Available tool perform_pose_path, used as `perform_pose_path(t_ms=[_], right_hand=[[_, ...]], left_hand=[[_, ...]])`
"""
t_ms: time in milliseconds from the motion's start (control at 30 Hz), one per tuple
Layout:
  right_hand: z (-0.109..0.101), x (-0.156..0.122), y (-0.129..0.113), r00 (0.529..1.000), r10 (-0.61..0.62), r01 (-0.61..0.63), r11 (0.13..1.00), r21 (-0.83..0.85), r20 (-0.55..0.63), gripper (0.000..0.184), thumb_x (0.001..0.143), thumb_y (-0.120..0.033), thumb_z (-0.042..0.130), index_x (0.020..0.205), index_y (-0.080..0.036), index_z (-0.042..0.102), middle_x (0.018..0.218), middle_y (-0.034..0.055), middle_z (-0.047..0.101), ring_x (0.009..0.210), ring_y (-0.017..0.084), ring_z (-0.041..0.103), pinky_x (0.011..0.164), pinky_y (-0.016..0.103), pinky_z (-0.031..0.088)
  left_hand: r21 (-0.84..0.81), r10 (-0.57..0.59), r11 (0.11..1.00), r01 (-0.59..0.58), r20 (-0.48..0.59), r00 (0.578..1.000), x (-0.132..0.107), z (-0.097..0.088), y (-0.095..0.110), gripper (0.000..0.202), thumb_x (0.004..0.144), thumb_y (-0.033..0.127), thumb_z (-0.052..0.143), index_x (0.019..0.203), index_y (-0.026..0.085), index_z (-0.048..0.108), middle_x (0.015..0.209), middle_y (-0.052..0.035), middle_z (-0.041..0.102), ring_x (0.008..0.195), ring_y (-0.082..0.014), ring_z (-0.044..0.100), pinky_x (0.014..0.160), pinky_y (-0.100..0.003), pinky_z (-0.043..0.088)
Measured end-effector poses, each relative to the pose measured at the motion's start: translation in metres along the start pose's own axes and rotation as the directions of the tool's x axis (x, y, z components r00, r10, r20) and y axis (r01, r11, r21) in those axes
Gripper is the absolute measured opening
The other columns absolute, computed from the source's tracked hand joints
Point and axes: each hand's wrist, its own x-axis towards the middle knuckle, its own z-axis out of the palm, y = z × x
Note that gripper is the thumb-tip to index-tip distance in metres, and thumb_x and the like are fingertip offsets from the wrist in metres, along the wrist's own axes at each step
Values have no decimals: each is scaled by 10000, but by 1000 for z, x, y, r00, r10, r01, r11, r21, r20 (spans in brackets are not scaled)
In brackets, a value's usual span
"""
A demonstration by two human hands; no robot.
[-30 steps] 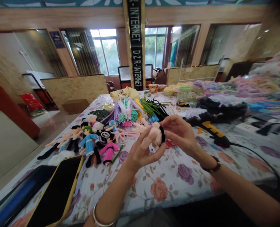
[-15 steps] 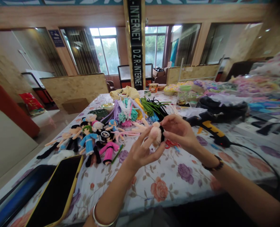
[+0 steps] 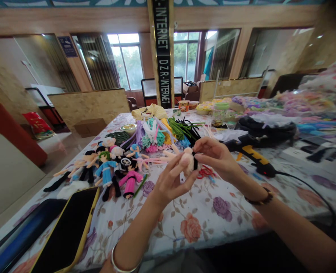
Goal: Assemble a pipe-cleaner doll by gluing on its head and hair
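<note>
Because both sets of fingers meet on the same small thing, the gap between the hands is almost nothing: the left hand [image 3: 170,184] comes up from the lower middle of the frame with its fingers [image 3: 177,163] closed narrowly round the left and underside of a pale fuzzy figure [image 3: 187,161]. The right hand [image 3: 217,157] reaches in from the right with thumb and forefinger pinched tight on a black strand [image 3: 195,162] that wraps the figure's right-hand end. The figure sits just right of the left fingertips and just left of the right ones, held up off the desk [image 3: 202,223] near the centre of the frame, and both hands are equally close to it. Its round puff faces the right hand, and its long axis seems to run from there toward the upper left. Pale limbs show in that direction, though whether they belong to it or lie behind it I cannot tell. The black strand crosses that axis, roughly upright. Just below and right of the figure lie red scissors [image 3: 204,172]. Further right a yellow-and-black glue gun [image 3: 250,151] rests with its cord trailing off right. Left of centre lie finished dolls [image 3: 108,170], with bundled pipe cleaners [image 3: 159,132] above them. A phone [image 3: 68,227] lies at lower left.
</note>
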Motion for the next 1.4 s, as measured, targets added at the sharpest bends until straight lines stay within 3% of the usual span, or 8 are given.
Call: perform_pose_path(t_ms=[300, 467, 667, 900, 1400], right_hand=[[3, 3, -2, 980, 200, -197, 969, 152, -7, 186, 717, -286, 705, 803, -194, 569, 704, -35, 530, 601, 68, 500, 565, 192, 419], [4, 6, 3, 957, 275, -260, 955, 143, -94, 214, 730, -359, 678, 813, -188, 581, 707, -30, 539, 617, 78, 522, 595, 208, 451], [7, 6, 6, 963, 245, -238, 969, 68, -117, 271, 742, -410, 654, 899, -191, 619, 756, -4, 626, 710, 118, 600, 724, 271, 501], [6, 3, 6, 975, 205, -213, 971, -106, -80, 394, 717, -418, 679, 1020, -170, 635, 931, 63, 696, 857, 189, 644, 772, 314, 519], [8, 2, 8, 978, 169, -184, 976, -120, -122, 399, 662, -380, 729, 995, -174, 654, 915, 66, 710, 815, 195, 670, 764, 338, 554]], left_hand=[[-78, -179, 980, 181, 38, 983, -16, 6, 3, 461, 829, 25, 488, 1235, 243, 511, 1256, -73, 504, 1214, -202, 482, 944, -358, 511], [-143, -321, 934, 326, 61, 945, -15, 12, 2, 479, 839, -5, 426, 1249, 232, 501, 1230, -103, 511, 1154, -175, 519, 912, -321, 518], [-138, -469, 868, 477, 89, 879, -1, 8, 1, 404, 839, 29, 444, 1181, 220, 543, 1136, -97, 553, 1086, -155, 550, 901, -305, 514], [-237, -610, 745, 624, 135, 780, -3, 10, 0, 410, 796, 66, 531, 1163, 248, 555, 1126, -72, 534, 1062, -161, 566, 827, -293, 556], [-326, -665, 672, 665, 130, 736, -5, 9, 0, 396, 778, 117, 597, 1136, 283, 593, 1097, -43, 549, 997, -143, 595, 762, -249, 580]])
